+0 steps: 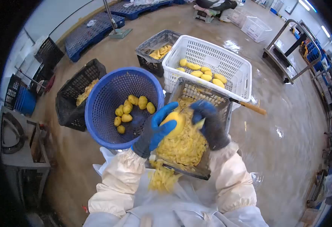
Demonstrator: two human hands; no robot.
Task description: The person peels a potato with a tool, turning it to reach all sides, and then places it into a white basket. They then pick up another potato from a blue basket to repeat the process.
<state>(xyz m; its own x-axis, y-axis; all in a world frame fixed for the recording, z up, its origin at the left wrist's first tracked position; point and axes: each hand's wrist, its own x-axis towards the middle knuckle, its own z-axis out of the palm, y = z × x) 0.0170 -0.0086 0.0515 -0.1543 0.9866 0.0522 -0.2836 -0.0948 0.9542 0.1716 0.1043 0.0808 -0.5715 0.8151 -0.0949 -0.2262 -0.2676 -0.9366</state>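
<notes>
My left hand (154, 130), in a blue and grey glove, grips a peeled yellow fruit (178, 123). My right hand (208, 120) is beside it, gloved too and blurred, its fingers curled round something I cannot make out, with a bit of peel near them. Below both hands lies a dark crate (226, 109) heaped with yellow peelings (185, 149). A knife with a wooden handle (253, 108) rests across that crate's right edge. Left of my hands, a blue round basket (97, 125) holds several unpeeled yellow-brown fruits (127, 108).
Beyond the dark crate a white crate (245, 77) holds several peeled fruits (207, 75). Black crates (65, 94) with yellow pieces stand left of the blue basket and behind it. A metal cart (283, 64) is at the back right, blue pallets (82, 38) at the back left.
</notes>
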